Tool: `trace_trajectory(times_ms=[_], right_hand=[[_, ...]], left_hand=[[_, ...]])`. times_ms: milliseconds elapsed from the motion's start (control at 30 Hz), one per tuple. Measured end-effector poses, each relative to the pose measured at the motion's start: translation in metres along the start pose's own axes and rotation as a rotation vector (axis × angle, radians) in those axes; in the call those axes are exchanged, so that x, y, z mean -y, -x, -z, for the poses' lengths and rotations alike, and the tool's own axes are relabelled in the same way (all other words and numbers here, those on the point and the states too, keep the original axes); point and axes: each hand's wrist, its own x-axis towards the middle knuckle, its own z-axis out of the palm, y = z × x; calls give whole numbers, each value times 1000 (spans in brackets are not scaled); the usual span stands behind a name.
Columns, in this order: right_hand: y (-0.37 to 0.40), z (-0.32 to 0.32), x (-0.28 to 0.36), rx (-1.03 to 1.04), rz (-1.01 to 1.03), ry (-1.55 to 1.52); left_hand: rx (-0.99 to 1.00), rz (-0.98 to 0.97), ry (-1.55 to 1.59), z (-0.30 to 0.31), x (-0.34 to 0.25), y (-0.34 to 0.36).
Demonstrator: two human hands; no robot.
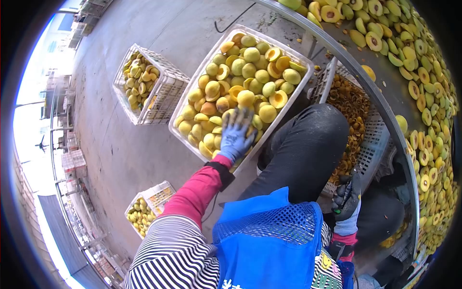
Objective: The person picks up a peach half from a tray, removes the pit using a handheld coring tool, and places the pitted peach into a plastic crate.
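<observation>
My left hand (235, 136), in a blue glove with dark fingertips, reaches onto the peaches (248, 72) heaped in a large white crate (308, 77). Its fingers are spread and slightly blurred, resting on or just above the fruit near the crate's lower side. Some peaches there are halves with hollow centres turned up; others look whole or lie cut side down. My right hand (346, 196), in a dark-palmed glove, is beside my right knee with its fingers curled. A thin thing seems to stick up from it, but I cannot make out what.
A metal-edged table (361, 72) full of halved peaches curves along the right. Below its edge stands a crate (373, 135) of brown pits and scraps (349, 103). Two more fruit crates, an upper one (166, 79) and a lower one (161, 192), stand on the floor to the left.
</observation>
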Motion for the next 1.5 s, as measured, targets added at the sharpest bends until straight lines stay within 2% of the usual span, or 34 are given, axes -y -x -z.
trace_trajectory(times_ms=[33, 100, 133, 233, 300, 400, 433, 500, 567, 633, 700, 767, 900, 967, 1033, 1100, 1167, 1300, 1367, 1433, 1467, 1500], right_hand=[[0, 2, -4, 17, -4, 9], [-5, -2, -4, 35, -101, -128], [-3, -3, -6, 0, -54, -31], [-1, -5, -4, 71, -60, -18], [0, -10, -6, 36, -8, 42], [1, -7, -10, 31, 1, 27], [-2, -1, -16, 64, -6, -60], [9, -16, -14, 8, 7, 85], [15, -21, -7, 21, -6, 48], [18, -16, -7, 94, 42, 111], [18, -15, -7, 66, 45, 86], [13, -10, -11, -49, 3, 70], [10, -4, -5, 6, -6, 71], [9, -2, 1, 8, -23, 38], [7, -2, 5, -8, -28, 88], [1, 4, 2, -11, -45, 39], [-2, 8, 5, 36, -25, 110], [-12, 9, 6, 16, -68, -17], [-13, 17, 5, 86, -28, -73], [1, 19, 18, 123, 18, -62], [4, 21, 25, 113, 33, -80], [7, 23, 29, 105, 27, -104]], left_hand=[[77, -25, 0, -9, 1, 19], [130, 40, 19, -9, 1, 13], [81, 20, 34, -9, 3, 16], [69, -11, 35, 1, 0, 17], [51, -4, 55, 13, -10, 31], [164, 67, 87, -2, -3, 45], [199, 75, 106, -4, -2, 49], [223, 30, 136, 0, 7, 47], [97, 73, 150, 6, 11, 46], [-65, 122, 29, 18, 13, 39], [-49, 148, -18, 9, 16, 35], [40, 181, -40, -9, 17, 35], [86, 155, -85, -8, 17, 32], [43, 132, -139, -7, 8, 24], [-81, 97, -67, -7, -12, -5], [-28, 11, -52, -28, -21, -29], [67, 28, -83, -33, -26, -36], [59, 11, -133, -42, -23, -34], [136, 4, -186, -34, -26, -38], [350, -20, -157, -14, -18, -50], [552, 15, -176, 2, -17, -69], [376, -1, -141, 16, -25, -84]])
